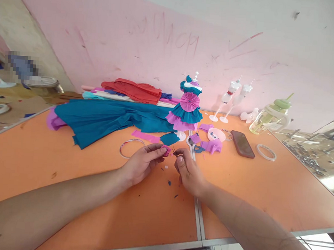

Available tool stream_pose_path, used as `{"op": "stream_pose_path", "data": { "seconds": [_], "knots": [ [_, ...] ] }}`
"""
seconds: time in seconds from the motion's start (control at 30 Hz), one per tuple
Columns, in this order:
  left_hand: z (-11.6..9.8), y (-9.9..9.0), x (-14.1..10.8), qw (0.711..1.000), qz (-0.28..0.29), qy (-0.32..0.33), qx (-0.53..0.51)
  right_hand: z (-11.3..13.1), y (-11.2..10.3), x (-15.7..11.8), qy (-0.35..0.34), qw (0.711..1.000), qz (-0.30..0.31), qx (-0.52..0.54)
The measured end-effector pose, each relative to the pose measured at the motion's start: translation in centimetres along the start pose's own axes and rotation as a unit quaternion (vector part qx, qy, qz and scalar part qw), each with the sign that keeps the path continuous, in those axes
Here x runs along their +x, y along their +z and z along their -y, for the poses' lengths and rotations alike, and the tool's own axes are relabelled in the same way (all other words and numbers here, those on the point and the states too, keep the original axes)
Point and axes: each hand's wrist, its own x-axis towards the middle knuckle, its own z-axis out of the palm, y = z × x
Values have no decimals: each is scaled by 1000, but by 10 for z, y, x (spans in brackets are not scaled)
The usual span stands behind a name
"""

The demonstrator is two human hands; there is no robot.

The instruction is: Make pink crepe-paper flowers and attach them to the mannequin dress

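My left hand [146,159] is closed, pinching a small crumpled piece of pink crepe paper [167,150] between thumb and fingers. My right hand [188,169] is closed around small scissors [175,151]; their thin, parted tips point at the pink piece, and the handles are hidden in my fingers. Tiny paper scraps [169,183] lie on the orange table below both hands. Just beyond them stands a mini dress form [196,76] in a tiered teal and purple paper dress [189,102] with a pleated rosette at its waist.
Teal crepe paper [111,116] spreads at the left, with a red folded sheet [131,90] behind. A roll of tape [131,148] lies near my left hand. To the right are a pink bowl [216,135], a phone [242,144], a white ring [266,152] and a bottle [271,116].
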Motion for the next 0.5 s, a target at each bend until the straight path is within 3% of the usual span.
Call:
{"op": "stream_pose_path", "data": {
  "seconds": [0.17,0.5],
  "knots": [
    [0,2,-1,1000,4,-2,8,0,2,1,-6,1000,24,-8],
    [-1,6,-4,1000,16,-16,13,-1,7,2,-17,1000,-9,-5]
  ]
}}
